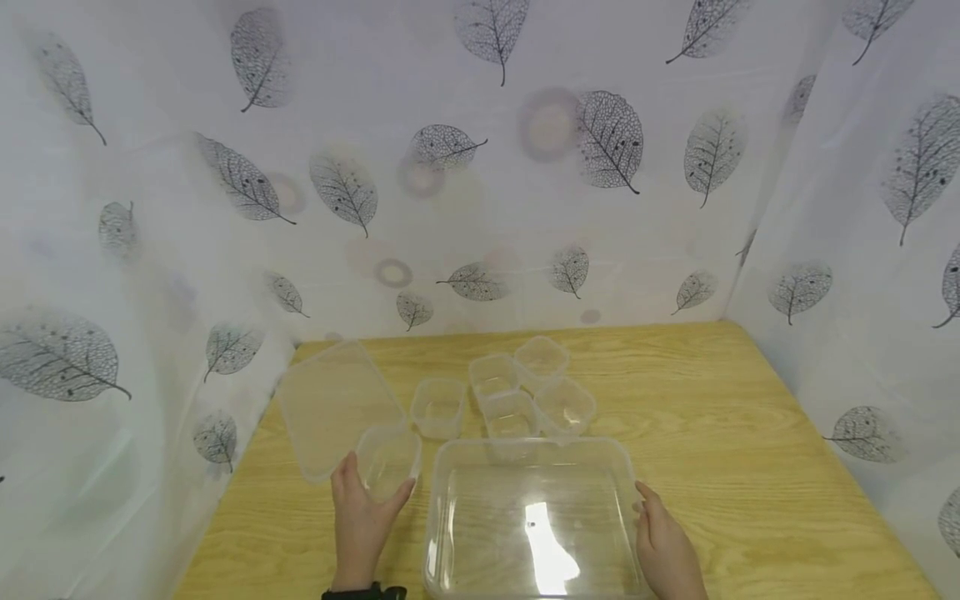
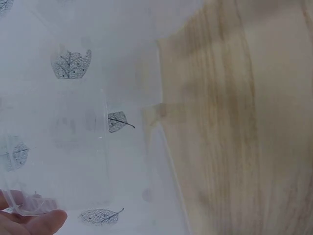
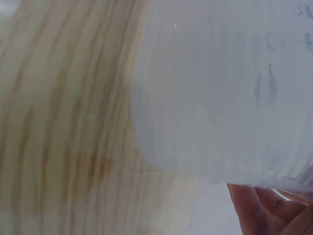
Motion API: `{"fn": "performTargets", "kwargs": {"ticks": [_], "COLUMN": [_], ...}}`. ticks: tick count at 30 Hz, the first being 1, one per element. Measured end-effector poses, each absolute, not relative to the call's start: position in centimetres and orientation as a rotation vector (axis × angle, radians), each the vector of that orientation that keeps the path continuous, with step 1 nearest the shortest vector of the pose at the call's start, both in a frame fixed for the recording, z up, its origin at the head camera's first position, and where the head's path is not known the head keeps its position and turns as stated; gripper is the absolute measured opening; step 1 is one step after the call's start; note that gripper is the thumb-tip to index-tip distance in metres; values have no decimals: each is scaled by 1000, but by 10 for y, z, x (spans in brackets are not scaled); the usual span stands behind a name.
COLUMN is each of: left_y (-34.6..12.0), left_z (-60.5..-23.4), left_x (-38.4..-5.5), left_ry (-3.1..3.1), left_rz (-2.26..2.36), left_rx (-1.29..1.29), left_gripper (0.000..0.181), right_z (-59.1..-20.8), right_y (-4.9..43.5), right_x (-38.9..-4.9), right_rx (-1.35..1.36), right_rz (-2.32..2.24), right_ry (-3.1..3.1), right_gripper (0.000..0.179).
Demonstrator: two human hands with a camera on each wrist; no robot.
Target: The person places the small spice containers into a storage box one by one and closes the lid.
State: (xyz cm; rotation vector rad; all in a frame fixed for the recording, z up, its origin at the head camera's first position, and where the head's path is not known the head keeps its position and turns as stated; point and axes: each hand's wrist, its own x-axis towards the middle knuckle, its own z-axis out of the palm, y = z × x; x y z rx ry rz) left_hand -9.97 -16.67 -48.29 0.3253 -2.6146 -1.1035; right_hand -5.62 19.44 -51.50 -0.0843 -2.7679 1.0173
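My left hand (image 1: 363,521) grips a small clear plastic container (image 1: 390,458) at its near side, thumb to the right and fingers to the left. In the left wrist view the fingertips (image 2: 49,223) and thumb hold this container (image 2: 73,147) by its rim. A large clear rectangular plastic box (image 1: 532,448) stands in front of me, its open top facing up. My right hand (image 1: 666,542) holds its right side by the rim. Seen from the right wrist, the fingers (image 3: 247,205) curl at the rim, below the box's cloudy wall (image 3: 205,98).
A flat translucent lid (image 1: 337,408) lies at the left, partly behind the held container. Another small container (image 1: 438,408) stands right of it. Several more containers (image 1: 564,408) cluster behind the box on the wooden table (image 1: 750,467). Leaf-patterned sheeting (image 1: 480,208) encloses the back and sides.
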Motion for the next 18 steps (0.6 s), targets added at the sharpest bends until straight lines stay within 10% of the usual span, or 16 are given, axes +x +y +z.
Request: {"fn": "performTargets", "kwargs": {"ticks": [18], "left_y": [-151], "left_z": [-473], "left_x": [-97], "left_ry": [-2524], "left_rz": [-1037], "left_rx": [39], "left_gripper": [96], "right_z": [-514], "right_y": [192], "right_x": [-55], "right_rx": [-93], "right_rz": [1004], "right_ry": [-2765], "right_gripper": [34]}}
